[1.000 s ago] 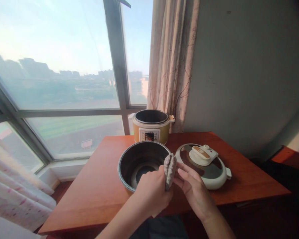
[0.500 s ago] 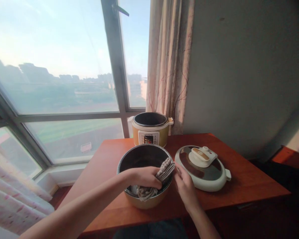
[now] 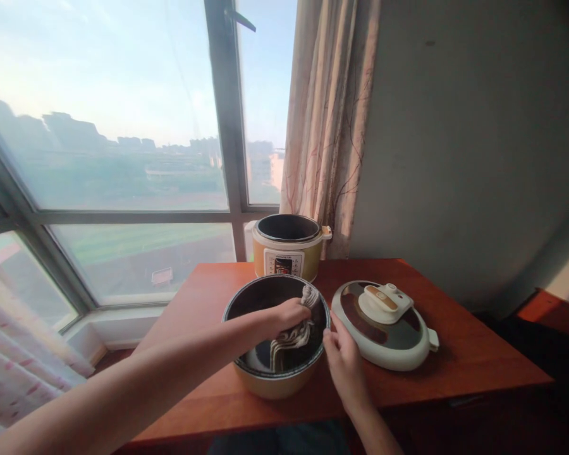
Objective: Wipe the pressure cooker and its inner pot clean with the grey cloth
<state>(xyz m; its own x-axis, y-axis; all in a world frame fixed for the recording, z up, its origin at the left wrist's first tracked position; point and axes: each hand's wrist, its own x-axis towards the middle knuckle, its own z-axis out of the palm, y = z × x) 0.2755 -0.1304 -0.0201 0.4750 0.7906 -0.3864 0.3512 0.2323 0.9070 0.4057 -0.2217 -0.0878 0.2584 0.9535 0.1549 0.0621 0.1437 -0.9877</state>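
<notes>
A striped cloth (image 3: 291, 338) is gripped in the left hand (image 3: 289, 314), whose fingers are curled tight around its bunched top, and it is pressed against the inner wall of the dark inner pot (image 3: 246, 313) — the loose end hangs down toward the pot's bottom. The pot is set near the front edge of the reddish wooden counter (image 3: 455, 354), just beside the white and brown cooker lid (image 3: 384, 322), which lies flat to its right with the handle up. The pot's right rim is steadied by the right hand (image 3: 344, 360), fingers folded over the edge and thumb outside; nothing is carried in it. Behind the pot, by the window (image 3: 104, 126) and a patterned curtain (image 3: 327, 114), the yellow cooker body (image 3: 288, 253) is seen standing open — its control panel is turned toward the person.
</notes>
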